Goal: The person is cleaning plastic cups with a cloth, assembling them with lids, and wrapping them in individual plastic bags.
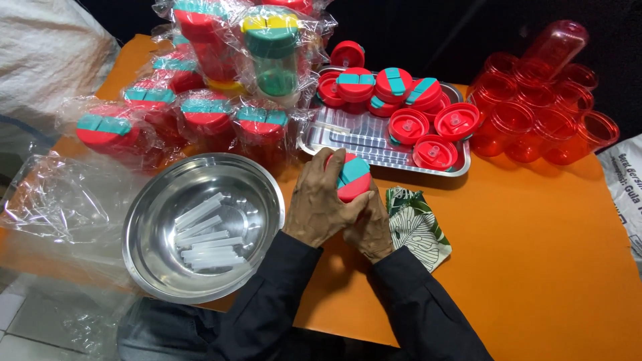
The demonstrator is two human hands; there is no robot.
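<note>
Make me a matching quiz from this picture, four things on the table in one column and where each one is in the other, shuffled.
Things:
1. white sticks
2. loose red lids
3. empty red jars
4. red and teal lid

Places:
A. between both hands
B. in the steel bowl
C. far right of the table, bunched together
D. on the metal tray

Pairs: 1-B, 2-D, 3-C, 4-A

Bare orange table (pixel 535 254) lies open to my right. A steel bowl (pixel 200 224) blocks my left, a lid-filled metal tray (pixel 348 134) sits just ahead, wrapped jars (pixel 200 87) crowd behind, and red cups (pixel 542 100) stand far right.
</note>
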